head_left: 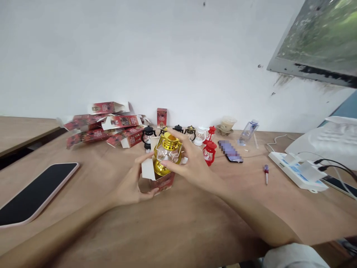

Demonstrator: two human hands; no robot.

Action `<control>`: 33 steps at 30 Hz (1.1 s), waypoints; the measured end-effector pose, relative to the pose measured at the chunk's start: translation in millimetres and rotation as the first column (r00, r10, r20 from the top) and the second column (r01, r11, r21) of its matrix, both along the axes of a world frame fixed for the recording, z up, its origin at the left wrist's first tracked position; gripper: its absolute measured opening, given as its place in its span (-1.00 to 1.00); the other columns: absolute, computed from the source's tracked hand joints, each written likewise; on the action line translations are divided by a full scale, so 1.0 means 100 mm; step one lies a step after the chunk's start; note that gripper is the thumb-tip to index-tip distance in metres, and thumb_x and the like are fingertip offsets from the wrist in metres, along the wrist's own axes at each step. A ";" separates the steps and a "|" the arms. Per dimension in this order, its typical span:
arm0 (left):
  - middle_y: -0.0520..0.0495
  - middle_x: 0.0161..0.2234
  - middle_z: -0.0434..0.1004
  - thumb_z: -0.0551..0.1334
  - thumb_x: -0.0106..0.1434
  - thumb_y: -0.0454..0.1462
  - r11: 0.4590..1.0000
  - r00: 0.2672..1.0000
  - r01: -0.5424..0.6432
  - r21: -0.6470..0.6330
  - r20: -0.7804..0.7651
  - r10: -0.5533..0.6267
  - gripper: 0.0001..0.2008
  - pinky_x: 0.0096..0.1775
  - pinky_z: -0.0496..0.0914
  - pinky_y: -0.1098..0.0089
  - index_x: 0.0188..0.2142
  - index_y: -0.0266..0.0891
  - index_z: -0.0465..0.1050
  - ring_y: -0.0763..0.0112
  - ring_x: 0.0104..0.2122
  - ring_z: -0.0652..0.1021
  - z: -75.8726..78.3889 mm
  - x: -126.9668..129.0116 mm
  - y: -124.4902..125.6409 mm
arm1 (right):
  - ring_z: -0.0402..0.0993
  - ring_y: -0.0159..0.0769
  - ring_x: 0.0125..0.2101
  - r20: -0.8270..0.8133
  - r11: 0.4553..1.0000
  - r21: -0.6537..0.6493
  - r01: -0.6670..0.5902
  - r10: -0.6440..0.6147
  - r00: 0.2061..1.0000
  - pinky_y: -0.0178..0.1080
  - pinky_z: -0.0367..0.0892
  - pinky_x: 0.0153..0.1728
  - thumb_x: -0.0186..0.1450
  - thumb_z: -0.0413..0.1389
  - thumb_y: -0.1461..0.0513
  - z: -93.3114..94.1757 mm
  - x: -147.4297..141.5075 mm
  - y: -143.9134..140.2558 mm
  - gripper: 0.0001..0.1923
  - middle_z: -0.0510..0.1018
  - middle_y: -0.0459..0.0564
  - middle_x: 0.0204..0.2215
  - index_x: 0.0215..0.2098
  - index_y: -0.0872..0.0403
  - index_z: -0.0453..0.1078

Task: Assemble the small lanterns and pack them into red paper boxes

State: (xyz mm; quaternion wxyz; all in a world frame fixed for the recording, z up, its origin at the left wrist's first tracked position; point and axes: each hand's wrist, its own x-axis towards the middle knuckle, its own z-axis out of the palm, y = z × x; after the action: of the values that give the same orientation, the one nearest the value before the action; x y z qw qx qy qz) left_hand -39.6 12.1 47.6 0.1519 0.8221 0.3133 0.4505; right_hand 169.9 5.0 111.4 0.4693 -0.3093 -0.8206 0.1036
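Note:
My right hand (192,160) grips a small gold lantern (168,147) with a clear globe and a wire handle. The lantern's base is partly inside the mouth of a red printed carton (164,183), whose white flaps stand open. Around the carton's left side, my left hand (134,184) is closed, thumb at the lower front and fingers by the white flap. The far side of the carton is hidden by the lantern and hands.
Several black, white and red lanterns (209,152) stand behind the hands. Left lies a heap of red cartons (122,122); one carton (161,118) stands against the wall. A phone (39,191), a screwdriver (266,174), a bottle (248,132) and a power strip (299,173) are on the table.

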 end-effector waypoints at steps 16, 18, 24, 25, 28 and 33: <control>-0.21 0.10 0.29 0.26 0.13 -0.19 0.994 1.000 0.010 -0.106 -0.012 -0.012 -0.01 0.06 0.31 -0.12 0.30 -0.01 -0.47 0.00 0.01 0.44 -0.25 -0.01 0.05 | 0.36 -0.33 -0.41 0.557 0.997 -0.020 0.074 -0.050 0.829 -0.31 0.18 -0.41 0.22 0.19 0.25 0.20 -0.11 0.09 -0.91 0.44 -0.06 -0.42 -0.36 0.11 0.37; -0.23 0.11 0.29 0.21 0.20 -0.18 0.992 0.999 0.034 -0.123 0.011 -0.033 -0.04 0.06 0.32 -0.10 0.29 -0.05 -0.58 0.05 0.01 0.44 -0.32 0.03 0.03 | 0.39 -0.34 -0.39 0.588 1.000 -0.014 0.021 -0.008 0.809 -0.32 0.19 -0.39 0.26 0.15 0.25 0.22 -0.10 0.09 -0.93 0.48 -0.04 -0.40 -0.34 0.11 0.40; -0.18 0.24 0.10 0.21 0.20 -0.20 0.996 0.992 0.078 -0.039 0.105 -0.073 0.03 0.02 0.37 -0.09 0.23 0.11 -0.73 0.03 0.13 0.34 -0.52 0.10 0.06 | 0.46 -0.28 -0.26 0.566 0.991 0.020 -0.132 0.098 0.819 -0.24 0.32 -0.22 0.34 -0.02 0.34 0.13 -0.04 0.12 -0.81 0.56 0.05 -0.27 -0.24 0.14 0.44; -0.17 0.24 0.09 0.22 0.19 -0.21 0.997 0.991 0.081 -0.011 0.113 -0.079 0.02 0.00 0.39 -0.08 0.24 0.13 -0.69 0.02 0.12 0.35 -0.54 0.10 0.08 | 0.45 -0.27 -0.21 0.500 0.987 0.045 -0.152 0.110 0.859 -0.22 0.32 -0.18 0.33 -0.05 0.37 0.10 -0.01 0.13 -0.79 0.55 0.05 -0.22 -0.19 0.14 0.42; -0.17 0.21 0.12 0.23 0.16 -0.25 0.992 0.990 0.098 0.081 0.091 -0.105 -0.10 0.00 0.38 -0.04 0.30 0.12 -0.36 -0.01 0.10 0.36 -0.51 0.08 0.08 | 0.43 -0.28 -0.14 0.196 0.987 0.086 -0.134 0.115 0.974 -0.15 0.33 -0.11 0.30 -0.12 0.41 0.00 0.10 0.17 -0.68 0.53 0.03 -0.18 -0.12 0.07 0.38; -0.20 0.03 0.26 0.23 0.12 -0.28 0.982 0.978 0.164 0.095 0.112 -0.175 -0.31 -0.08 0.44 0.12 0.22 -0.01 0.02 0.08 -0.01 0.41 -0.33 0.09 0.00 | 0.30 -0.22 0.07 -0.185 0.957 -0.153 -0.244 0.215 0.959 -0.05 0.23 0.07 0.29 0.02 0.27 -0.17 0.26 0.24 -0.76 0.39 0.03 0.05 -0.08 -0.02 0.38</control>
State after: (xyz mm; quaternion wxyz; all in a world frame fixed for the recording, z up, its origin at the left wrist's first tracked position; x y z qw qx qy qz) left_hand -30.2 11.8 14.9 0.1731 0.8230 0.2129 0.4974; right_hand 196.4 29.2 94.3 0.4919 -0.2417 -0.7968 0.2544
